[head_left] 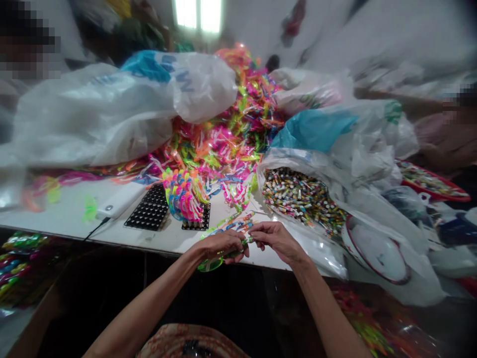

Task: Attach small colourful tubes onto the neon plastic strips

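Observation:
At the table's front edge my left hand (225, 246) is closed around a small bundle of bright plastic pieces (212, 263), green and blue among them. Touching the right end of this bundle is my right hand (274, 238), its thumb and fingers pinched together on a small part that I cannot make out. Just beyond the hands, a curved row of multicoloured plastic pieces (186, 199) rests on a black dotted tray (196, 224). To the right, an open plastic bag (268, 164) holds many short, patterned cylinders (298, 194).
A big heap of neon plastic pieces (223, 134) rises at the back between white plastic bags (112, 109). On the left lie another black dotted tray (147, 209) and a white box (121, 199) with a cable. A red-rimmed bowl (376, 253) stands right. People are at both sides.

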`<state>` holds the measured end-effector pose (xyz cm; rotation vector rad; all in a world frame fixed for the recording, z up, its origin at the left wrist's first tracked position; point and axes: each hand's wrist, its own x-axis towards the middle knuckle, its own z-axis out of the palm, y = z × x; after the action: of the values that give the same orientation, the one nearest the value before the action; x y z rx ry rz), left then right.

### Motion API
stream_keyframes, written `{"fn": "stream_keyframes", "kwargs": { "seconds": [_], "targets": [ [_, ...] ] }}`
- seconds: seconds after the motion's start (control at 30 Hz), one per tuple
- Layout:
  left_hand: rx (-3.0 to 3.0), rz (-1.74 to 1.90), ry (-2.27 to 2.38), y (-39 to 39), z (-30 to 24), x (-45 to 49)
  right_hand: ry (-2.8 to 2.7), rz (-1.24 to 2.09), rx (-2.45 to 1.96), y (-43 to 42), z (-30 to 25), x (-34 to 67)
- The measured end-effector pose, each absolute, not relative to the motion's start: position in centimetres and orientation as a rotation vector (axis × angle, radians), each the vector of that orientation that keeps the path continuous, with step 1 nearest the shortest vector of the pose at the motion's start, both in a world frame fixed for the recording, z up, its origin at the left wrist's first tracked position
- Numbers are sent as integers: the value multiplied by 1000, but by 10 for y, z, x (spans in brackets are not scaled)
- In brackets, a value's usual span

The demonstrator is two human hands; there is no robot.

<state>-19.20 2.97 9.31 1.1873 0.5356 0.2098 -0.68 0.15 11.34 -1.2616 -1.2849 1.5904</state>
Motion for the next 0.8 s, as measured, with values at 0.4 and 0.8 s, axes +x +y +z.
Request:
{"fn": "stream_keyframes", "kwargs": {
  "seconds": [0.4, 0.8],
  "targets": [
    [1309, 225, 510, 26, 91, -196, -1531, 1374, -1382, -4, 114, -10],
    [1974, 287, 1124, 83, 88, -183, -1285, 1076, -1617, 42, 83, 14]
  ]
}}
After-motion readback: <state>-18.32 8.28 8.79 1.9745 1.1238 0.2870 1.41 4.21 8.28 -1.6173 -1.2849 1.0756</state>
